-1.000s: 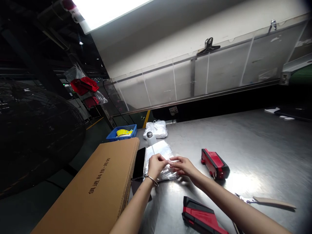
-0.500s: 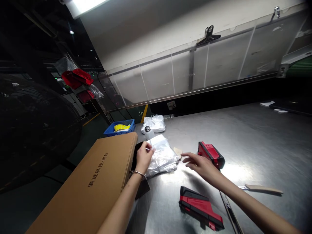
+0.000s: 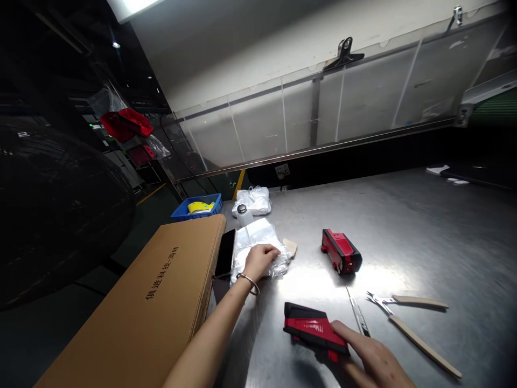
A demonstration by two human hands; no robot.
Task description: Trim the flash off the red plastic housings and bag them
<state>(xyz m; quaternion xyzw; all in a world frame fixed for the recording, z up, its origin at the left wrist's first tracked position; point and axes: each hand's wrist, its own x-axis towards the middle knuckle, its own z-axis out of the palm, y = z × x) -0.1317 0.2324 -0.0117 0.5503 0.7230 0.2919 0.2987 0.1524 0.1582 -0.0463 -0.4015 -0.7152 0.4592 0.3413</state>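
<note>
My left hand (image 3: 260,261), with a bangle at the wrist, is closed over the stack of clear plastic bags (image 3: 255,235); its fingertips pinch at the right side of the stack. At the lower middle, my right hand (image 3: 369,353) grips the right end of a red and black tool housing (image 3: 309,327), thumb on top and the other fingers mostly hidden below. Farther back on the metal table stands a second red and black housing (image 3: 341,251). A small beige piece (image 3: 290,247) lies at the right edge of the bags.
Pliers with beige handles (image 3: 420,337) and a thin metal tool (image 3: 358,312) lie at the right. Large cardboard (image 3: 133,291) fills the left, beside a dark phone-like slab (image 3: 225,253). Behind are a bottle (image 3: 244,216), wrapped white bundle (image 3: 257,200) and blue bin (image 3: 182,211).
My left hand has moved right across the bags. My right hand has come down and toward me from beside the bags and taken hold of the nearer housing.
</note>
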